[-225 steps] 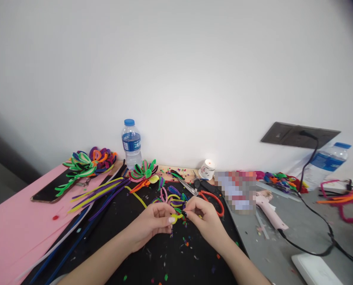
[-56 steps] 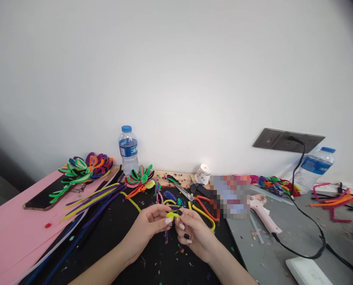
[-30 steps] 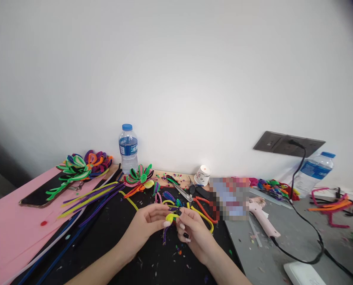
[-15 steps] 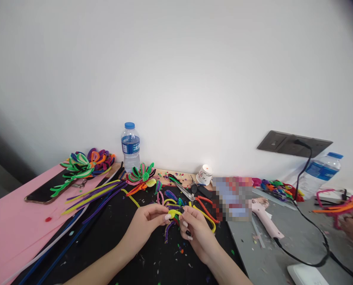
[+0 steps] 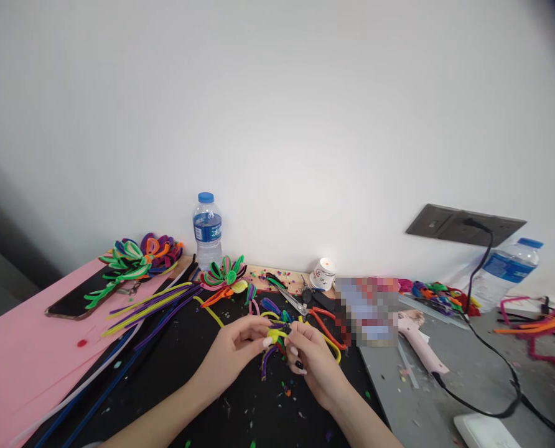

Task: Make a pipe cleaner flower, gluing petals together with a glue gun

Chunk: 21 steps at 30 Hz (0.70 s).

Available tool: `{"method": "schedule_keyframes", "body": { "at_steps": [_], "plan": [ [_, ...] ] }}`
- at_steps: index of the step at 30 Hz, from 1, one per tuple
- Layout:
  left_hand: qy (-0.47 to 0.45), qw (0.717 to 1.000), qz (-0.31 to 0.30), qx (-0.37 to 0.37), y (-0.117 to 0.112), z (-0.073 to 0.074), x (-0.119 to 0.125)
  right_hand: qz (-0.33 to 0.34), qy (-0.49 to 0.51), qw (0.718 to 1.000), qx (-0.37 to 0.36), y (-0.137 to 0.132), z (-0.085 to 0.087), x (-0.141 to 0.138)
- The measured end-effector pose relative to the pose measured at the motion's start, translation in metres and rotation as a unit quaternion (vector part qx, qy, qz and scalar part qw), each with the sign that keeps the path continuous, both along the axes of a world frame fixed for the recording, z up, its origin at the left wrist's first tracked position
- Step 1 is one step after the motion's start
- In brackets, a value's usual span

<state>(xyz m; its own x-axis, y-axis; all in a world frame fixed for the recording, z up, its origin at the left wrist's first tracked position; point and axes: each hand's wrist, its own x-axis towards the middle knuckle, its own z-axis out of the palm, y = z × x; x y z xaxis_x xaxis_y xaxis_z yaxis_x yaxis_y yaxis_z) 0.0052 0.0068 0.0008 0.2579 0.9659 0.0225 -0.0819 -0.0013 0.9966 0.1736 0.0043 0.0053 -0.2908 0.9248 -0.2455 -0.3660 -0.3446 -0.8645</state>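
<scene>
"What are the hands doing?"

"Both are nearly closed. The left hand (image 5: 240, 346) pinches a yellow fuzzy strip (image 5: 276, 335) between thumb and fingertips; the right hand (image 5: 317, 362) pinches its other end."

"Where is that strip?"

"At the centre of the dial, over the black mat (image 5: 240, 404), if twelve points to the wall (image 5: 277, 155)."

"Any containers?"

"Three. At eleven o'clock, an upright water bottle (image 5: 207, 231), blue-capped; it looks clear inside, but I can't tell the level. A multicoloured looped flower (image 5: 231, 276) lies just in front of it. At one o'clock, a paper cup (image 5: 323, 275) stands base up, its inside hidden."

"And the third?"

"A second bottle (image 5: 508, 270), between two and three o'clock, also blue-capped, appearing slanted. I can't tell how full."
</scene>
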Motion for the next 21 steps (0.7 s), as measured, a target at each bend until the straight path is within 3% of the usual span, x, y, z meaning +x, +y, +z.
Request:
{"method": "schedule_keyframes", "body": {
  "at_steps": [9, 21],
  "plan": [
    [0.075, 0.994, -0.046, 0.061, -0.0006, 0.0017, -0.0002, 0.02, -0.036, 0.999, -0.003, 0.0007, 0.0025, -0.0019],
    [0.013, 0.999, -0.029, -0.011, -0.0019, 0.0018, -0.0001, 0.057, -0.064, 0.996, 0.005, -0.0005, 0.0004, 0.0]
  ]
}}
